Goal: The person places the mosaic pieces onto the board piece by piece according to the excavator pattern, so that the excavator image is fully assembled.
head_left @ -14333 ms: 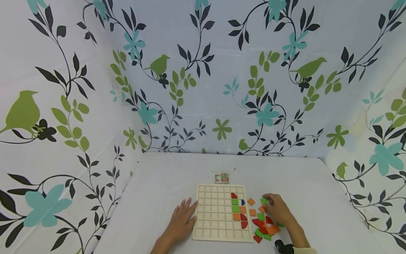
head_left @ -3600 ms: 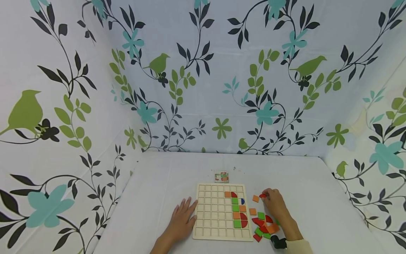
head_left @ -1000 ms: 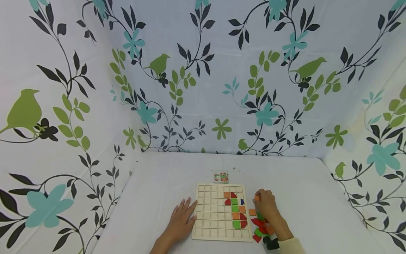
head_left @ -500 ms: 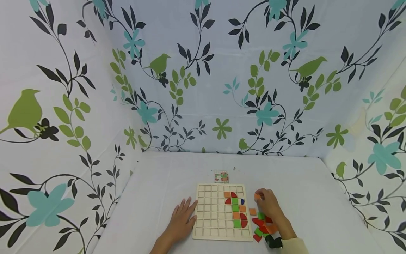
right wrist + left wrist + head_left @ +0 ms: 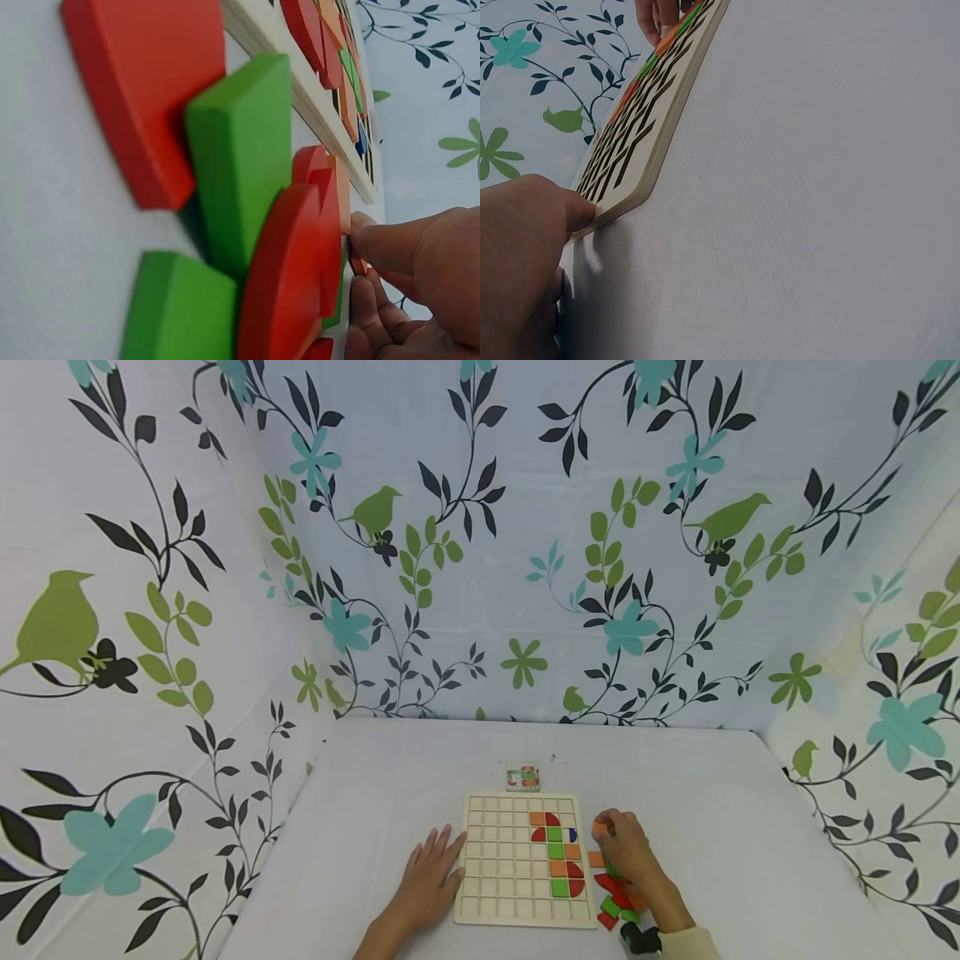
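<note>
Wooden and gridded, the board (image 5: 495,889) has its left edge touched by the spread left hand (image 5: 430,878), probably to steady it, while off its right edge the right hand (image 5: 630,850) pinches an orange piece (image 5: 599,829) near loose pieces (image 5: 606,882) apparently laid there for easy reach.

Grid board (image 5: 498,862): showing pale beige, ruled in squares
Tiles in the board (image 5: 556,852): wearing orange, red and green, with one blue tile (image 5: 573,835)
Held tile (image 5: 599,829) right of the board: showing orange
Loose tiles (image 5: 611,907) right of the board: mixing red, green and orange
Card (image 5: 522,777) behind the board: carrying red and green patches
Tablecloth (image 5: 390,793) under the board: showing white
Curtain (image 5: 480,602) beyond the board: displaying green birds, turquoise flowers and black leaf sprigs on white
</note>
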`<state>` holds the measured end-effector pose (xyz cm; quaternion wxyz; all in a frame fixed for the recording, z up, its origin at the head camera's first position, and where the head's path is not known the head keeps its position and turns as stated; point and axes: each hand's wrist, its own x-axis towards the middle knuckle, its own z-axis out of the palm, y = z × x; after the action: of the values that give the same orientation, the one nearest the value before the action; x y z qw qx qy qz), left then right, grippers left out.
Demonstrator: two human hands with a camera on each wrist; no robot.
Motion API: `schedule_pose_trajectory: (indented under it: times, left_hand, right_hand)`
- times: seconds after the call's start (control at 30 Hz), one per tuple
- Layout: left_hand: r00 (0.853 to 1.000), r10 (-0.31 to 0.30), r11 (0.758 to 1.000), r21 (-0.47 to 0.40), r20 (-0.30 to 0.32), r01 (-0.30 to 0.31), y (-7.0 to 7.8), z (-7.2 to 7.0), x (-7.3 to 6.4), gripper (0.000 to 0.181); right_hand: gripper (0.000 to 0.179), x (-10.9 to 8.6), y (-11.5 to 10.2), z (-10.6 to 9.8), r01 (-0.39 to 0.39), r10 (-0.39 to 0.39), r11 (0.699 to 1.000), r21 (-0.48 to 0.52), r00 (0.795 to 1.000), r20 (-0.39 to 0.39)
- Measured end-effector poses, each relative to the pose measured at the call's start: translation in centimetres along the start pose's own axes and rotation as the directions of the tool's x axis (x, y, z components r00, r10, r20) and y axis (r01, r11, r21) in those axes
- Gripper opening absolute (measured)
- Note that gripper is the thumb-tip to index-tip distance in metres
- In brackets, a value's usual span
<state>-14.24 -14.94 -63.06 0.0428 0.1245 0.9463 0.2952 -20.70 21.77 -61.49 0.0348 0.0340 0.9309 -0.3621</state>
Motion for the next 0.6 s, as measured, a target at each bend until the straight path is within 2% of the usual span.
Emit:
schedule_pose_trajectory:
  times: [0.17,0.27,0.43,0.53,0.6]
  left_hand:
    - [1.000,0.003,1.000,-0.007,0.005,-0.003,0.1,-0.1,0.0,0.056]
    - [1.000,-0.001,1.000,-0.006,0.009,0.001,0.0,0.0,0.0,0.056]
    - [1.000,-0.001,1.000,-0.007,0.013,0.002,0.0,-0.1,0.0,0.056]
    - [1.000,0.000,1.000,-0.008,0.014,0.000,0.0,-0.2,0.1,0.057]
    - [1.000,0.001,1.000,-0.008,0.012,-0.001,0.0,-0.2,0.2,0.057]
  right_hand:
    - [0.027,-0.5,-0.3,0.0,-0.005,0.005,1.000,-0.004,1.000,-0.008]
    - [0.028,-0.7,-0.5,0.2,-0.004,0.004,1.000,0.001,0.999,-0.041]
    - [0.028,-1.0,-2.3,1.4,0.003,0.001,0.999,0.051,0.997,-0.074]
    - [0.023,-1.4,-3.5,2.4,0.095,-0.092,0.993,0.064,0.994,-0.052]
    - [0.019,-1.9,-4.1,3.0,0.193,-0.191,0.980,0.056,0.981,-0.032]
